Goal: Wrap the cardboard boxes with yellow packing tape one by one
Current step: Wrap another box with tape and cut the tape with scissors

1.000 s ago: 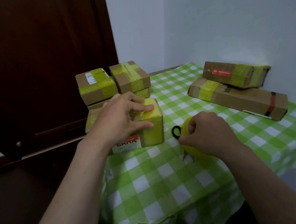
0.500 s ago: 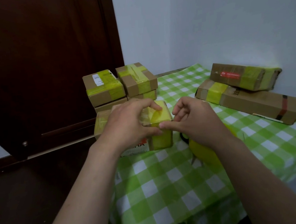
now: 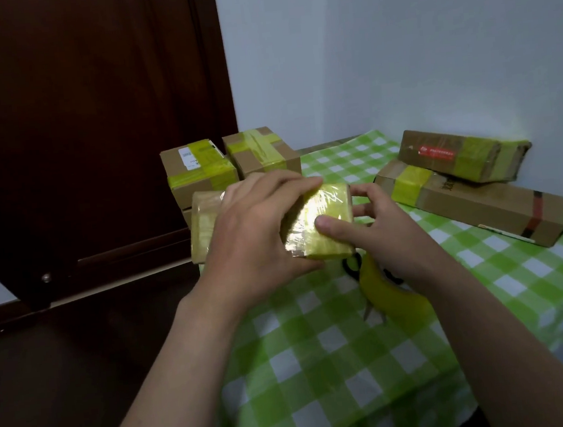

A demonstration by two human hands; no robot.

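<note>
Head view, cardboard box (image 3: 322, 223): held between both hands over the near-left part of the table, tilted, its glossy yellow-taped end turned up toward the camera. Whether a corner touches the cloth I cannot tell.
Left hand (image 3: 258, 236): fingers curled over the top of the box and gripping it, probably to steady it while the tape is smoothed.
Right hand (image 3: 388, 234): thumb pressed flat on the taped face, fingers curled behind the far end, so it pinches that end, likely rubbing the tape down.
Yellow tape roll (image 3: 395, 298): lies on the checked tablecloth (image 3: 322, 364) just under the right wrist, within easy reach for another strip.
Scissors (image 3: 352, 265): black handles show just below the box, partly hidden by the roll.
Two small taped boxes (image 3: 200, 173): stacked behind the left hand at the table's left edge, set aside and apparently finished.
Long flat box (image 3: 479, 211) and red-labelled box (image 3: 460, 154): piled against the wall (image 3: 430, 61) on the right, well apart from the hands.
Open room: bare cloth in front and in the middle; the left edge drops off beside the dark door (image 3: 76, 130), so turning the box is safer toward the middle.
</note>
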